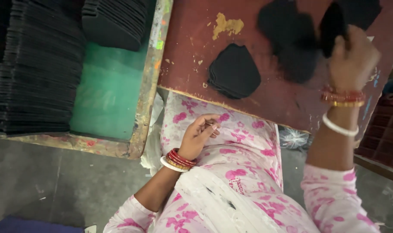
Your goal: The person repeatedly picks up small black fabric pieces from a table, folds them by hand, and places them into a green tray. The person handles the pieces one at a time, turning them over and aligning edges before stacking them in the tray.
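While the right hand (352, 60) closes its fingers around a black cut piece (332, 26), that piece stands on edge above the far right part of the red-brown board (192, 26), its long axis running up and away from the person and its narrow end pointing toward the board's far edge. The piece is blurred, so its exact outline cannot be told. Just to the left of it, also over the board, lies a larger dark blurred mass of black pieces (289, 43); whether the held piece touches it cannot be told. Farther left on the board, near its front edge, a small neat stack of black shaped pieces (234, 71) lies flat, its pointed end toward the far side of the board and its broad end toward the person.

The left hand (198, 133) rests below the board's front edge, on the lap in pink-flowered cloth (248, 146), fingers curled loosely inward; they may pinch something small, but it is too small to tell. Both wrists carry red and white bangles.

To the left of the board stands a green tray with a worn wooden rim (147, 86), holding long rows of stacked black pieces (36, 69) packed on edge. Below the tray is grey floor (54, 185).
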